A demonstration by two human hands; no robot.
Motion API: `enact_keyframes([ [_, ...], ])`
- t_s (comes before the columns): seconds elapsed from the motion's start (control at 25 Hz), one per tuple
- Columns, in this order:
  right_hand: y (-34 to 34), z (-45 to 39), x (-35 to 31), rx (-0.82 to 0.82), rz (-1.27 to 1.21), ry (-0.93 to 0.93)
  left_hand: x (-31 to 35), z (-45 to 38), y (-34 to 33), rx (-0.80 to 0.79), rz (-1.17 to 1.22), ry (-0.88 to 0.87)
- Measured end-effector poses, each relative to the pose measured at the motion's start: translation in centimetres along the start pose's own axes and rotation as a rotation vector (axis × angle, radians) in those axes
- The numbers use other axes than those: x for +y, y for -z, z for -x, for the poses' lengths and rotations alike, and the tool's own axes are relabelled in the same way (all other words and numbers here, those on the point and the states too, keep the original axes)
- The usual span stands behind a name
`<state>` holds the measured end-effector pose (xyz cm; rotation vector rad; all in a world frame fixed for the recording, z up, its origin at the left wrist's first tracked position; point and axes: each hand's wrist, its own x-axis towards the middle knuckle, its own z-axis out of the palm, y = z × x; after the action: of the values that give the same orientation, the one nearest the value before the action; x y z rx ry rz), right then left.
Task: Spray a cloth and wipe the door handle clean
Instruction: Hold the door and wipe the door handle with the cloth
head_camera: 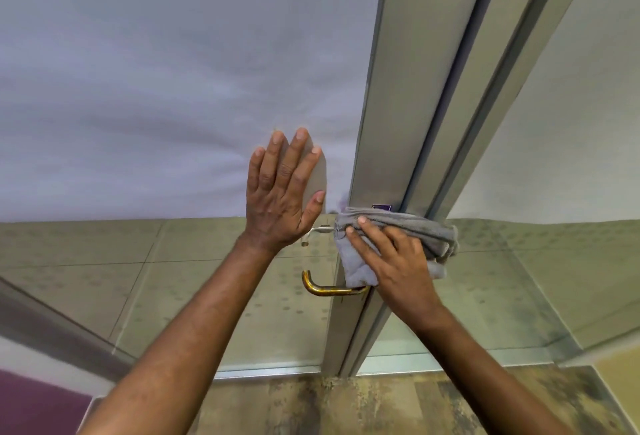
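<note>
A brass-coloured lever door handle (327, 288) juts left from the metal door frame (391, 143). My right hand (391, 261) presses a folded grey cloth (415, 230) against the frame just above the handle's base, fingers spread over the cloth. My left hand (282, 192) lies flat on the frosted glass door panel (173, 88), fingers apart and holding nothing. Below my left palm, a second, silver handle (317, 232) shows through the glass. No spray bottle is in view.
The lower glass shows a tiled floor (138, 261) beyond the door. A mottled brown floor (346, 407) runs along the bottom. At the bottom left corner is a purple surface (31, 403). Another glass panel (571, 157) stands right of the frame.
</note>
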<state>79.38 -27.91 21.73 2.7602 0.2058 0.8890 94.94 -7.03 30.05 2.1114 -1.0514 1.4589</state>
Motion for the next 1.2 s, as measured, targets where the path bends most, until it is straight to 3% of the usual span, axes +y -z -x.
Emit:
enact_keyframes([
  [0.12,-1.6,2.7,0.7,-0.169,0.023,0.122,0.0,0.0,-0.2,0.011,-0.011,-0.003],
  [0.24,-2.2,3.5,1.3,-0.236,0.005,0.106,-0.1,0.0,-0.3,0.024,-0.031,-0.022],
  [0.36,-1.0,2.3,1.5,-0.084,-0.034,0.052,-0.1,0.0,-0.3,0.032,-0.041,-0.029],
  [0.48,2.0,-1.0,1.7,0.124,-0.103,-0.120,-0.1,0.1,-0.4,0.042,-0.046,-0.020],
  [0.64,2.5,-3.0,0.8,0.186,-0.134,-0.138,-0.1,0.2,-0.7,0.054,-0.051,-0.022],
  [0.8,-1.0,0.2,0.9,-0.090,-0.018,0.149,-0.1,0.2,-0.7,0.046,-0.056,-0.020],
  [0.92,-1.6,2.0,1.8,-0.240,0.007,0.191,-0.1,0.2,-0.6,0.041,-0.061,-0.015],
  [1.04,-0.6,2.5,2.5,-0.182,0.015,0.102,-0.1,0.1,-0.5,0.046,-0.058,-0.015],
  [1.2,1.3,1.6,3.0,0.018,-0.058,-0.087,-0.1,0.1,-0.6,0.042,-0.067,-0.013],
])
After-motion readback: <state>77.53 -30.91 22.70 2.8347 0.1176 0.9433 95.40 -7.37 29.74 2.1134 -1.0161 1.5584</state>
